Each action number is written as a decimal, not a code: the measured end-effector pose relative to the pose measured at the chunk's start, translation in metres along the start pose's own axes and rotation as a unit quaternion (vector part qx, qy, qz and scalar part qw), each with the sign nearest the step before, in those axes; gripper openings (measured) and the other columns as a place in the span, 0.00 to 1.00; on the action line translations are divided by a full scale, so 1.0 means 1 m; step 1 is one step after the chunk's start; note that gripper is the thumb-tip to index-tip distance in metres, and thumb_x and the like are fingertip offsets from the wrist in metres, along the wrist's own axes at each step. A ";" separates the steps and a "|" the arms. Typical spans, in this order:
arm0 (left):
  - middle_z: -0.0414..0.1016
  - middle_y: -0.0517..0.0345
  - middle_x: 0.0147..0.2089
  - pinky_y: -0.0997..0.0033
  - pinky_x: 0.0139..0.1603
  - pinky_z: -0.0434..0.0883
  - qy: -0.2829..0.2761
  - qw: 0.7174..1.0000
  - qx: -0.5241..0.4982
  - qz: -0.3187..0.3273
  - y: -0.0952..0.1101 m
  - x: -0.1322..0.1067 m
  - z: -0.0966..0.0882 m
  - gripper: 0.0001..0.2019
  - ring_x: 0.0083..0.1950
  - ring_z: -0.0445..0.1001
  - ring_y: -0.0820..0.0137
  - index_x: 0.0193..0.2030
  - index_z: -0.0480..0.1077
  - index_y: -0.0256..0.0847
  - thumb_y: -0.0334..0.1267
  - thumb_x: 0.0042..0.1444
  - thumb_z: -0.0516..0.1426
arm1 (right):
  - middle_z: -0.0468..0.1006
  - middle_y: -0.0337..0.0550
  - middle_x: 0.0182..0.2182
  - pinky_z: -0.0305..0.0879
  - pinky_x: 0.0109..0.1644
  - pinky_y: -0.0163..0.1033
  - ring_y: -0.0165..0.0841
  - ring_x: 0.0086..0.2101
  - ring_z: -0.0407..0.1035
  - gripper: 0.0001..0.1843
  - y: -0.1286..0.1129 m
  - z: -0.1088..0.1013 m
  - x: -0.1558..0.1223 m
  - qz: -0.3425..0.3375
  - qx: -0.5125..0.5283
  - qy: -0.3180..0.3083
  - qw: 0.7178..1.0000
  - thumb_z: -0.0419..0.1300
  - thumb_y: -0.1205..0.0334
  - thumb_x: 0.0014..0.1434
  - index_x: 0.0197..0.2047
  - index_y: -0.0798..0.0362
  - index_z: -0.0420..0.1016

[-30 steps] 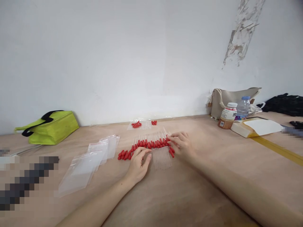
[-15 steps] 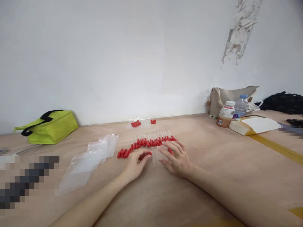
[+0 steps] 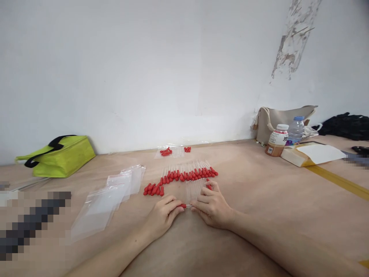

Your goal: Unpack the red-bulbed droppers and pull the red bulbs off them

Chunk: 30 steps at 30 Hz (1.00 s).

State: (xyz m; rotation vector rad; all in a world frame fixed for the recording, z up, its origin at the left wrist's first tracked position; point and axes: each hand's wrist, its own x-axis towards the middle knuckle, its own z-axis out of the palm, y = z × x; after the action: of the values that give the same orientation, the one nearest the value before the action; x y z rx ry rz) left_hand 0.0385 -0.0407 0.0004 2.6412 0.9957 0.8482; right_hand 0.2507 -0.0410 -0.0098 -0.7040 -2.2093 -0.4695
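My left hand (image 3: pixel 162 216) is closed, pinching a red rubber bulb (image 3: pixel 182 206) by its far end. My right hand (image 3: pixel 215 207) has its fingers closed on a thin clear glass tube (image 3: pixel 188 206), whose end meets the mouth of that bulb; how deep it sits I cannot tell. Behind the hands lie loose clear tubes (image 3: pixel 192 188). Another red piece (image 3: pixel 208 184) shows beside my right index finger, partly hidden. Several loose red bulbs (image 3: pixel 153 189) lie left of centre. Farther back, a row of droppers (image 3: pixel 184 176) has red bulbs toward me.
Clear zip bags (image 3: pixel 99 206) overlap on the left, near a lime-green bag (image 3: pixel 67 157). By the wall lies a plastic bag with red bulbs (image 3: pixel 166 152). At right stand a brown drink bottle (image 3: pixel 276 142), a water bottle (image 3: pixel 296 130), a white box (image 3: pixel 294 156) and a beige bag (image 3: pixel 263 123).
Both hands have moved toward me and closer together. My right hand, spread over the tubes before, now grips one tube, and its end meets the red bulb in my left hand.
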 end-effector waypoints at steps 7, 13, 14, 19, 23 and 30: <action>0.68 0.56 0.29 0.72 0.35 0.64 -0.019 1.000 0.001 0.023 0.004 -0.006 -0.004 0.12 0.33 0.65 0.71 0.32 0.69 0.39 0.35 0.59 0.47 | 0.68 0.34 0.17 0.46 0.45 0.44 0.28 0.26 0.57 0.07 -0.001 -0.006 -0.002 -0.021 0.000 -0.009 1.000 0.52 0.63 0.57 0.30 0.51 0.70; 0.67 0.56 0.28 0.72 0.33 0.63 -0.001 0.999 0.005 0.052 0.001 -0.004 -0.003 0.11 0.32 0.64 0.71 0.31 0.69 0.38 0.32 0.59 0.47 | 0.67 0.34 0.17 0.46 0.45 0.43 0.27 0.26 0.56 0.08 -0.001 -0.008 -0.004 -0.022 0.010 -0.008 1.000 0.51 0.64 0.57 0.30 0.52 0.70; 0.67 0.56 0.28 0.72 0.33 0.62 0.006 0.999 0.004 0.053 0.000 -0.005 -0.003 0.11 0.32 0.64 0.71 0.31 0.69 0.38 0.32 0.59 0.47 | 0.67 0.34 0.17 0.46 0.45 0.43 0.27 0.26 0.56 0.08 0.001 -0.009 -0.005 -0.020 0.015 -0.005 1.000 0.52 0.64 0.57 0.30 0.52 0.70; 0.67 0.56 0.29 0.73 0.34 0.64 0.059 0.998 -0.004 0.006 -0.003 -0.011 -0.007 0.10 0.32 0.66 0.72 0.33 0.69 0.39 0.33 0.59 0.47 | 0.68 0.34 0.17 0.47 0.44 0.43 0.28 0.26 0.57 0.08 0.010 -0.012 -0.011 0.036 0.045 0.021 0.998 0.54 0.62 0.56 0.31 0.50 0.73; 0.68 0.55 0.37 0.73 0.39 0.66 0.127 0.990 0.001 -0.060 -0.007 -0.005 -0.021 0.11 0.38 0.68 0.71 0.42 0.69 0.41 0.36 0.58 0.48 | 0.69 0.34 0.16 0.49 0.43 0.41 0.27 0.24 0.59 0.07 0.013 -0.013 -0.008 0.113 0.068 0.064 0.989 0.56 0.59 0.56 0.33 0.49 0.75; 0.70 0.56 0.36 0.71 0.33 0.67 0.191 0.935 0.072 -0.290 -0.078 0.000 -0.079 0.18 0.33 0.71 0.68 0.46 0.68 0.40 0.44 0.53 0.48 | 0.74 0.37 0.22 0.49 0.41 0.38 0.26 0.25 0.64 0.09 0.019 -0.014 0.022 0.224 0.090 0.040 0.970 0.53 0.63 0.56 0.34 0.51 0.75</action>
State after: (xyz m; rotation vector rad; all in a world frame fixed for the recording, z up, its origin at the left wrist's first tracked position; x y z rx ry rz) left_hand -0.0492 0.0163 0.0362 2.1043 1.8698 1.1774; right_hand 0.2580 -0.0268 0.0178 -1.0297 -1.9085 -0.0655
